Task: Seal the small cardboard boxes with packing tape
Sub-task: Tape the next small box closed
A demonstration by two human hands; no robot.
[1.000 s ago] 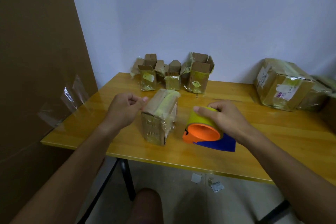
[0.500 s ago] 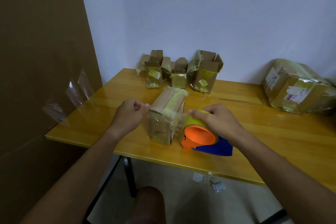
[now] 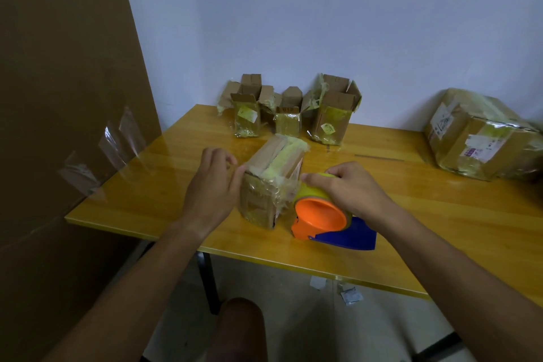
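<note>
Small box [image 3: 271,182] between left hand [image 3: 213,188], fingers pinching tape, and right hand [image 3: 349,189] gripping dispenser [image 3: 321,214]

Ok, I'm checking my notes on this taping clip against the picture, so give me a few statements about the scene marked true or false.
1. The right hand grips the tape dispenser. True.
2. The small box being taped stands on the floor. False: it stands on the wooden table.
3. The left hand is at the left side of the small box. True.
4. The dispenser's hub is green. False: it is orange, with a blue blade guard.
5. Three open boxes stand at the back of the table by the wall. True.
6. The large taped parcel lies at the table's left end. False: it lies at the right end.
</note>
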